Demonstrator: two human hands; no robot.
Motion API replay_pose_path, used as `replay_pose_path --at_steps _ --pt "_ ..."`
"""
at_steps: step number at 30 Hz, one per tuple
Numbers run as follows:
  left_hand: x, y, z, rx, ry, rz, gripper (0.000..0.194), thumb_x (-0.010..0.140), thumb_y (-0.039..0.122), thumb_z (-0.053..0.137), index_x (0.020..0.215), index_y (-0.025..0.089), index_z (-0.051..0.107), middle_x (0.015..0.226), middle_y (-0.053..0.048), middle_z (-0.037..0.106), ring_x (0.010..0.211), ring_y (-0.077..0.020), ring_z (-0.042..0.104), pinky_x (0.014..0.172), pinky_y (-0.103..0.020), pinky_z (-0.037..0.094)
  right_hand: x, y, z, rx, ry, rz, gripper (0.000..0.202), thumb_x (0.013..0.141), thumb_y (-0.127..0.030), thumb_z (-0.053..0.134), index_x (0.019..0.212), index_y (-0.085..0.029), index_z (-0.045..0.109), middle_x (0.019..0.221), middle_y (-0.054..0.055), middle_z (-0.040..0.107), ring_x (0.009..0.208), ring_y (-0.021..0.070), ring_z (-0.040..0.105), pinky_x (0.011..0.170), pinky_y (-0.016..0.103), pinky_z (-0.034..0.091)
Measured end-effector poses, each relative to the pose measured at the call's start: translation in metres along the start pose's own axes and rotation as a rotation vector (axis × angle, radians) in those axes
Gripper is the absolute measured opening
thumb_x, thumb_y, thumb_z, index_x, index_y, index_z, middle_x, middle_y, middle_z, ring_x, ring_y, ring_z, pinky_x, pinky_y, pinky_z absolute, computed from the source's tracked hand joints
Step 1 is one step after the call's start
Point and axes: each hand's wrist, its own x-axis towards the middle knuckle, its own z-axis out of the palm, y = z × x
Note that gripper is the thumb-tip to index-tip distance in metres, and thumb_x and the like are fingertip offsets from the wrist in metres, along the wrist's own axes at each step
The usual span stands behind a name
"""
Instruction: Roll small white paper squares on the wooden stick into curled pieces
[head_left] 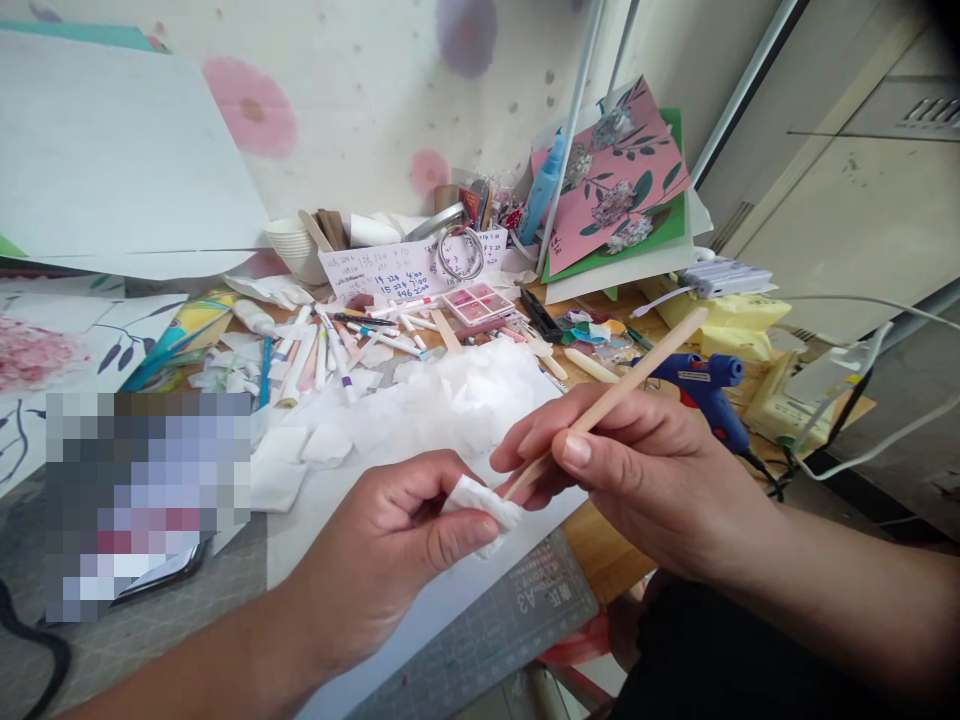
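Between the thumb and fingers of my left hand (409, 545) is a small folded piece of white tissue (480, 505). My right hand (637, 460) grips a pale wooden stick (637, 375) like a pen, its upper end pointing up and to the right. The stick's lower end meets the tissue, and its very tip is hard to make out there. Behind both hands lies a heap of thin white tissue pieces (472, 385) on a white paper sheet (435, 640). More folded tissue squares (281, 465) lie left of the heap.
A grey cutting mat (540, 610) lies under the paper. A phone with a blurred screen (150, 510) is at left. A blue glue gun (697, 375) with its cord is at right. Several markers (300, 360), paper cups (294, 245) and a pink flower picture (615, 180) stand behind.
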Motion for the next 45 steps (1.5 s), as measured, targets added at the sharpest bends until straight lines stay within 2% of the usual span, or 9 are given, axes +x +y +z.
replay_pose_path --at_steps 19,25,29,33,39,41,45 --pt "0.0 -0.001 0.002 -0.076 -0.032 -0.032 0.009 0.074 0.023 0.075 0.066 0.025 0.073 0.066 0.007 0.059 0.069 -0.0142 0.049 0.065 -0.024 0.038 -0.001 -0.002 0.0 0.057 -0.048 0.055 0.017 0.09 -0.032 0.069 0.094 -0.018 0.077 0.086 0.005 0.078 0.078 0.0135 0.076 0.072 0.021 0.06" --pt "0.0 -0.003 0.001 -0.06 -0.039 -0.025 0.011 0.073 0.03 0.078 0.065 0.026 0.073 0.067 0.004 0.06 0.077 -0.0202 0.055 0.072 -0.031 0.043 -0.002 -0.003 0.0 0.061 -0.079 0.06 0.017 0.092 -0.031 0.068 0.096 -0.017 0.077 0.09 0.006 0.078 0.08 0.0126 0.075 0.072 0.019 0.059" --pt "0.0 -0.002 0.002 -0.07 -0.044 -0.034 0.012 0.073 0.028 0.078 0.064 0.026 0.072 0.066 0.007 0.059 0.073 -0.0169 0.053 0.07 -0.028 0.042 -0.002 -0.003 0.0 0.059 -0.075 0.063 0.016 0.091 -0.031 0.068 0.097 -0.018 0.077 0.09 0.006 0.078 0.081 0.0128 0.075 0.072 0.02 0.059" --pt "0.0 -0.005 0.001 -0.128 -0.065 -0.044 0.014 0.075 0.029 0.079 0.063 0.025 0.07 0.067 0.007 0.058 0.078 -0.0169 0.054 0.072 -0.026 0.04 -0.001 -0.003 0.0 0.09 -0.085 0.043 0.012 0.092 -0.027 0.068 0.095 -0.019 0.077 0.096 0.005 0.078 0.082 0.0132 0.076 0.074 0.022 0.06" --pt "0.003 -0.011 -0.005 -0.125 -0.131 -0.005 0.019 0.071 0.039 0.084 0.07 0.025 0.073 0.069 0.006 0.06 0.073 -0.0155 0.051 0.064 -0.024 0.038 -0.001 -0.004 0.0 0.066 -0.091 0.037 0.015 0.092 -0.028 0.068 0.096 -0.016 0.077 0.089 0.006 0.078 0.081 0.0135 0.076 0.072 0.021 0.06" --pt "0.003 -0.011 -0.006 -0.122 -0.13 -0.022 0.021 0.072 0.041 0.084 0.073 0.023 0.073 0.071 0.005 0.061 0.079 -0.0166 0.053 0.066 -0.024 0.038 -0.001 -0.004 0.0 0.053 -0.093 0.047 0.017 0.091 -0.029 0.068 0.097 -0.015 0.077 0.085 0.006 0.078 0.08 0.0128 0.075 0.072 0.019 0.06" --pt "0.001 -0.008 -0.004 -0.114 -0.125 -0.048 0.029 0.071 0.046 0.083 0.082 0.02 0.075 0.078 0.001 0.064 0.087 -0.0201 0.054 0.072 -0.027 0.038 0.0 -0.003 0.0 0.066 -0.096 0.023 0.014 0.092 -0.027 0.068 0.094 -0.017 0.077 0.091 0.006 0.078 0.08 0.0121 0.075 0.073 0.019 0.06"
